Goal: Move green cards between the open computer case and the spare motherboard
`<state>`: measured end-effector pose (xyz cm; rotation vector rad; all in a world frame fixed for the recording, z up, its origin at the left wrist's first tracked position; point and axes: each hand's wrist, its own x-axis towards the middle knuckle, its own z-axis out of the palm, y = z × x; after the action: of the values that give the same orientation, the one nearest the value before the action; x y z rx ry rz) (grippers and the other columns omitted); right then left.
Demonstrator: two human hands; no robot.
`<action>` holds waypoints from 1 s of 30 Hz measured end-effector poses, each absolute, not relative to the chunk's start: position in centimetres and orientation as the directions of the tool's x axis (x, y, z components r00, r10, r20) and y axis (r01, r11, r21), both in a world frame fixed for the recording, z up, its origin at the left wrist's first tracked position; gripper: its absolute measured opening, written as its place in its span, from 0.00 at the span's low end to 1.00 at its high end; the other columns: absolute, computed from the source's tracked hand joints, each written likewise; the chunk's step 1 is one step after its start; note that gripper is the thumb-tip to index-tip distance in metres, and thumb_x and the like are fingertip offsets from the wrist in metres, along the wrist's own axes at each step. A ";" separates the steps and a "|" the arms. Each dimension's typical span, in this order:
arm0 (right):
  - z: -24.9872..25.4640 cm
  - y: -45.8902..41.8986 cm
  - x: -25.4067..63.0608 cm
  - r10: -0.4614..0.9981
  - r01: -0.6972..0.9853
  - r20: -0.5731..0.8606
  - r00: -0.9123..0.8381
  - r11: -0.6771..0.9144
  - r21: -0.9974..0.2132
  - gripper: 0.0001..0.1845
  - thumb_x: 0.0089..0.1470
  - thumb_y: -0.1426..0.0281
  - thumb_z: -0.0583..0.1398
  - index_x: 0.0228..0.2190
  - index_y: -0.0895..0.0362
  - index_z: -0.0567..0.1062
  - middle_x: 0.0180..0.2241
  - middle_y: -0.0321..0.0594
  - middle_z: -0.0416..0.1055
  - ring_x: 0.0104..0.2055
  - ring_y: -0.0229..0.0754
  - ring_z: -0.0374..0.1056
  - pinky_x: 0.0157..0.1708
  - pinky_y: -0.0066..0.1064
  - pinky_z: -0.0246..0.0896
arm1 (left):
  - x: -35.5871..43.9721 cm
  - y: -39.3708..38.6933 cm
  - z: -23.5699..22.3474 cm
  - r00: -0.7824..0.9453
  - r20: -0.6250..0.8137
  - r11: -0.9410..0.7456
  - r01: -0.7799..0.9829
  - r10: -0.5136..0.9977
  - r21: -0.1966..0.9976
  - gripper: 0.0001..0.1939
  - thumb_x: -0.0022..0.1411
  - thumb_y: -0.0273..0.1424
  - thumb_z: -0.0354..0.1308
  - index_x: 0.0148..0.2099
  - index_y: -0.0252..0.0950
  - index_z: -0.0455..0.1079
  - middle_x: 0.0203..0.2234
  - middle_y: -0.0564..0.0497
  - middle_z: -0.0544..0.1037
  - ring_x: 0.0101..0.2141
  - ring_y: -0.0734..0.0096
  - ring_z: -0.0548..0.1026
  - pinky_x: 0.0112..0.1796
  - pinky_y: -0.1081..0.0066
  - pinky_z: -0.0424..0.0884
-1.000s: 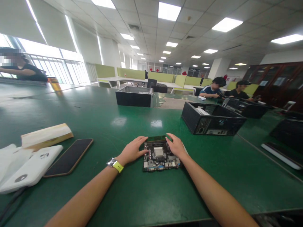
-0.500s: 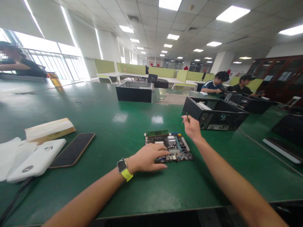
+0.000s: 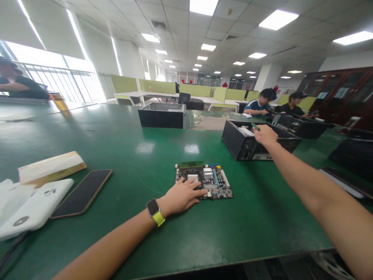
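A motherboard [image 3: 218,182] lies flat on the green tabletop in front of me, with a green RAM stick [image 3: 190,164] standing along its far edge. My left hand [image 3: 183,194] rests over the board's near left part, fingers spread and holding nothing. It covers that corner of the board. Farther right, my right hand [image 3: 265,135] is raised at the black computer case [image 3: 237,142]. Its fingers are closed on a thin green strip that looks like a RAM stick [image 3: 255,126], its end poking out to the left.
A phone [image 3: 83,192], a white device [image 3: 37,210] with a cable and a paper-wrapped block [image 3: 52,167] lie at left. Another open case [image 3: 161,116] stands farther back. Other people sit across the table at right and at far left.
My right hand has moved right and forward, from beside the motherboard to over the black case, carrying the green RAM stick. My left hand has shifted slightly left, still over the board.
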<state>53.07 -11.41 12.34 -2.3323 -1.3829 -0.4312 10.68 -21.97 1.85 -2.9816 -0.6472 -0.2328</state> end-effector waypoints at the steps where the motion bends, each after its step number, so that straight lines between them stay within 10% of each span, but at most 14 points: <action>1: 12.3 -11.2 53.5 0.777 0.872 0.397 0.488 -0.458 -0.175 0.23 0.56 0.56 0.47 0.46 0.47 0.73 0.47 0.45 0.69 0.46 0.53 0.66 0.39 0.40 0.61 | 10.5 -21.4 1.7 0.894 0.166 -0.902 0.429 0.416 -0.053 0.22 0.65 0.37 0.45 0.61 0.50 0.55 0.54 0.47 0.65 0.54 0.55 0.61 0.50 0.52 0.60; 14: 10.6 -10.2 54.6 0.828 0.865 0.255 0.499 -0.460 -0.199 0.26 0.57 0.57 0.45 0.50 0.51 0.70 0.50 0.48 0.68 0.49 0.52 0.64 0.42 0.40 0.61 | -0.5 -7.6 0.6 0.616 0.161 -0.624 0.781 0.771 0.001 0.22 0.64 0.40 0.42 0.58 0.47 0.62 0.57 0.50 0.65 0.54 0.62 0.64 0.51 0.64 0.60; 21: 9.9 -10.9 52.6 0.755 0.833 0.354 0.553 -0.490 -0.256 0.28 0.58 0.58 0.42 0.50 0.54 0.71 0.46 0.52 0.70 0.48 0.52 0.63 0.38 0.39 0.61 | -4.2 -4.8 1.4 0.300 0.310 -0.279 0.954 0.902 -0.110 0.23 0.59 0.35 0.46 0.57 0.44 0.63 0.55 0.44 0.66 0.55 0.51 0.62 0.52 0.47 0.49; 30: 9.0 -12.9 47.7 0.709 0.829 0.429 0.559 -0.487 -0.275 0.28 0.57 0.55 0.43 0.43 0.52 0.76 0.38 0.49 0.73 0.44 0.51 0.66 0.35 0.35 0.60 | 0.2 -6.5 3.4 0.404 0.465 -0.435 0.899 0.788 -0.045 0.19 0.59 0.39 0.47 0.50 0.42 0.69 0.50 0.46 0.71 0.51 0.56 0.64 0.51 0.55 0.51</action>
<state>47.68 -12.87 8.97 -2.3452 -1.2409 -0.3572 0.24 -6.52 3.44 -2.3763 -1.4724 -0.5508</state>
